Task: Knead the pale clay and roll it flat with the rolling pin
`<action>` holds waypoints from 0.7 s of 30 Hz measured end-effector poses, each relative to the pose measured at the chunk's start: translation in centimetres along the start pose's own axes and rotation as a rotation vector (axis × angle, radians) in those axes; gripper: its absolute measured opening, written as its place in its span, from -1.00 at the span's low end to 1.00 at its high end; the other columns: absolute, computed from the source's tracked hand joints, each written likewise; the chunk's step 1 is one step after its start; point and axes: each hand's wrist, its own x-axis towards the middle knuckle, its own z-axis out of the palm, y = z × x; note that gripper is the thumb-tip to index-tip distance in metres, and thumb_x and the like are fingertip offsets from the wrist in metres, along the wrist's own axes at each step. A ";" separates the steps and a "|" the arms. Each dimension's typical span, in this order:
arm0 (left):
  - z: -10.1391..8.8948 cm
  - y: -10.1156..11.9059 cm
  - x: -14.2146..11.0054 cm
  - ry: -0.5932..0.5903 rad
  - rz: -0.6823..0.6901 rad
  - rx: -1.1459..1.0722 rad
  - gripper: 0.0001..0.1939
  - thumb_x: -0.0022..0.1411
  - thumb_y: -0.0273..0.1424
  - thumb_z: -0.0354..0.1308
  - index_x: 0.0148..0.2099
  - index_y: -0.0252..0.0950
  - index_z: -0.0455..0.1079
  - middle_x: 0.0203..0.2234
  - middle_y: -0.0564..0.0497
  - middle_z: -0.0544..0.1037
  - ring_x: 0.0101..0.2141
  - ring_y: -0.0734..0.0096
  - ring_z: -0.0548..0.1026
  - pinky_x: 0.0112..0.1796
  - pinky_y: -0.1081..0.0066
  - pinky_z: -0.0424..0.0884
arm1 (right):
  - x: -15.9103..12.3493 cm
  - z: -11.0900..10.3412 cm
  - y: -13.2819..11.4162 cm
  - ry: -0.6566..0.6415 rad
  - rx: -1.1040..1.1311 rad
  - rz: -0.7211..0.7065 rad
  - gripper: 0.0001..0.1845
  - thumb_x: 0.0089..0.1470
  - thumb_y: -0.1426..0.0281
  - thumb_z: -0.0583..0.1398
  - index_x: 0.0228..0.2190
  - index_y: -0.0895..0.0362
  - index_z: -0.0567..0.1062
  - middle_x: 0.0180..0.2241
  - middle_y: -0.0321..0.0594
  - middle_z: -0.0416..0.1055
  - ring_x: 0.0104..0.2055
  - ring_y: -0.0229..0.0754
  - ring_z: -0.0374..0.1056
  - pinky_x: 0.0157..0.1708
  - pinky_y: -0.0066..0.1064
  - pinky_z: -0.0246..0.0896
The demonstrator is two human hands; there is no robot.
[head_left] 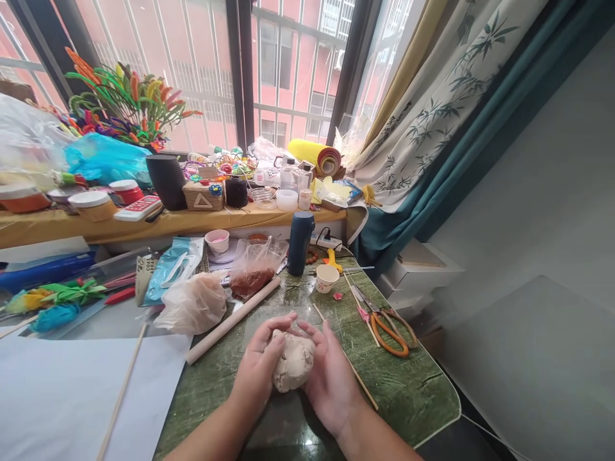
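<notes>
A pale, cracked lump of clay [294,360] is cupped between both hands above the green marbled table. My left hand [259,362] wraps its left side, with the thumb pressed against the surface. My right hand [329,371] curves around the right side, palm turned inward and fingers bent. A clear sheet lies beneath the hands. Left of them a wooden rolling pin [234,321] lies at a slant. To the right, a thin wooden stick [360,379] runs past my right hand.
Orange-handled scissors [391,331] lie on the right. Behind the hands stand a paper cup [327,279] and a dark blue bottle [301,243]. A bag of reddish-brown material [252,282] and a crumpled plastic bag [192,304] sit back left, beside white paper [81,390]. The table edge [456,397] curves at right.
</notes>
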 end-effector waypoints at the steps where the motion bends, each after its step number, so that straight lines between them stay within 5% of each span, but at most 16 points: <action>1: -0.1 -0.1 0.1 -0.047 0.034 0.035 -0.59 0.31 -0.03 0.14 0.00 -0.19 0.53 0.12 -0.14 0.56 0.17 -0.06 0.45 0.18 0.06 0.34 | 0.2 0.0 -0.1 0.015 0.022 0.039 -0.45 0.15 -0.09 0.24 -0.07 0.09 0.57 -0.20 -0.12 0.63 -0.15 0.02 0.55 -0.18 -0.22 0.42; 4: -0.3 -0.4 0.4 -0.068 0.107 0.198 -0.55 0.31 0.02 0.13 -0.01 -0.18 0.57 0.10 -0.16 0.58 0.20 -0.10 0.42 0.26 -0.02 0.23 | 0.8 0.1 0.0 0.039 0.030 0.097 -0.50 0.15 0.03 0.26 -0.08 0.17 0.59 -0.24 -0.08 0.64 -0.19 -0.01 0.56 -0.21 -0.27 0.43; 8: -0.2 -0.6 0.1 0.025 0.105 0.251 -0.39 0.32 0.12 0.05 0.15 -0.20 0.48 0.11 -0.19 0.56 0.13 -0.12 0.48 0.17 -0.06 0.35 | 0.6 0.5 0.8 0.179 -0.012 -0.133 -0.52 0.07 0.17 0.35 -0.01 0.12 0.58 -0.06 -0.10 0.62 -0.07 -0.01 0.54 -0.12 -0.29 0.43; 13: -0.2 -0.6 -1.4 0.077 0.291 0.298 -0.23 0.32 0.23 -0.11 0.28 -0.20 0.35 0.19 -0.20 0.49 0.18 -0.15 0.44 0.17 -0.07 0.36 | -0.4 1.4 2.8 0.011 -0.083 -0.237 -0.38 0.11 0.08 0.31 0.17 0.00 0.47 0.16 -0.15 0.48 0.14 0.04 0.44 0.06 -0.20 0.38; 17: -0.7 0.4 -1.7 -0.021 0.522 0.527 -0.27 0.30 0.20 -0.02 0.29 -0.18 0.32 0.15 -0.21 0.50 0.12 -0.12 0.47 0.13 -0.03 0.38 | -0.6 1.6 3.2 0.175 -0.210 -0.262 -0.44 0.19 -0.03 0.16 0.04 0.06 0.57 0.05 -0.10 0.56 0.12 0.09 0.46 0.07 -0.12 0.39; 21: -0.5 1.9 -1.3 -0.097 0.700 0.621 -0.43 0.30 0.04 0.13 0.18 -0.20 0.36 0.01 -0.18 0.56 0.01 -0.02 0.52 0.12 0.01 0.37 | -0.6 1.5 3.1 0.293 -0.474 -0.429 -0.62 0.07 0.07 0.31 -0.14 0.00 0.63 -0.04 -0.17 0.60 0.10 0.04 0.46 0.09 -0.20 0.38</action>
